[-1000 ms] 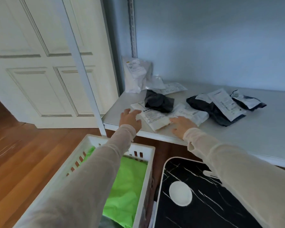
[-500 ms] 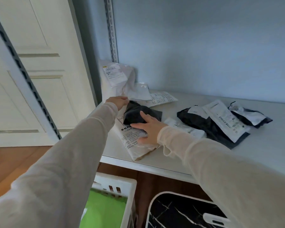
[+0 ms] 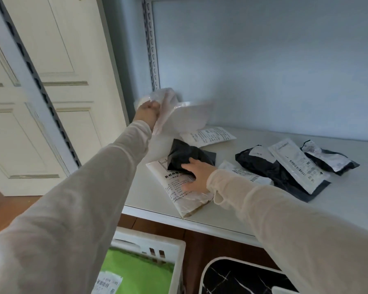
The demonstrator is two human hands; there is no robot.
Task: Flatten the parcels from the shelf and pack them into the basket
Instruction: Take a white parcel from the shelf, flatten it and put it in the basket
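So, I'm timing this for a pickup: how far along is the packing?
Done: a green parcel lies in the basket. In hand: the left hand grips a white parcel at the back corner of the shelf; the right hand presses flat on a printed parcel near the front edge. Left: those two, the small black parcel and the pile further right.

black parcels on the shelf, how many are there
3. One black parcel touching the right hand; a larger one mid-shelf; a third far right. Others may be hidden.
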